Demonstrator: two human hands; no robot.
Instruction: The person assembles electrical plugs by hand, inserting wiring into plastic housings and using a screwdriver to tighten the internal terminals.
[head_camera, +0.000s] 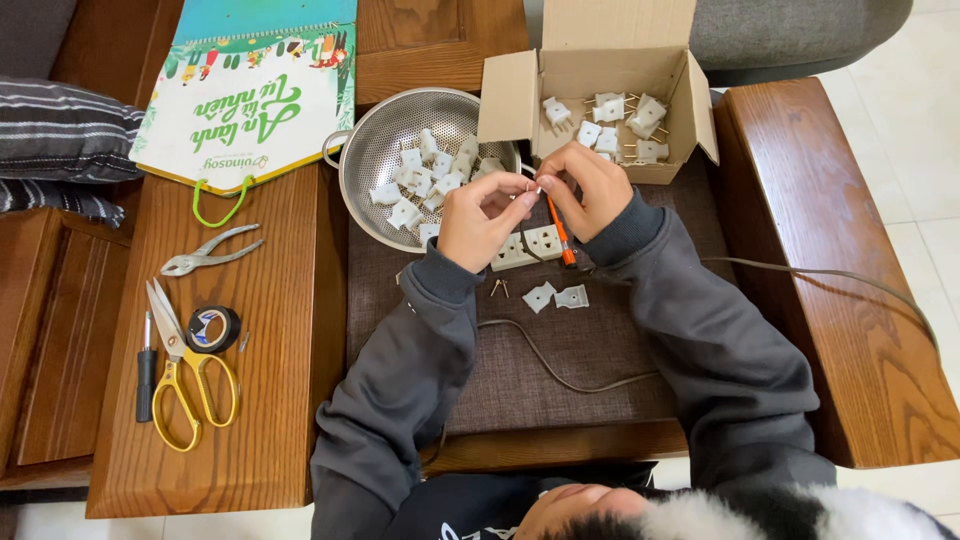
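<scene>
Two hands at work: left hand (482, 215) and right hand (583, 185) both pinched shut on a small metal prong (531, 187) above the socket (528, 246). Probably light, stiff, slippery; best gripped by fingertips at the ends. Orange screwdriver (560, 238) tucked under the right. Wooden worktop (250, 400) with brown mat (600, 350), colander (385, 150), box (600, 80), scissors (185, 375) alongside.

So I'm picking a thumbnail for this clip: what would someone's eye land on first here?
First, the two hands meeting mid-table, left hand and right hand, pinching a small metal piece above an orange-tipped cable. Right behind them sit a steel colander and an open cardboard box, both filled with white plug parts. On the left, yellow-handled scissors stand out against the wood.
</scene>
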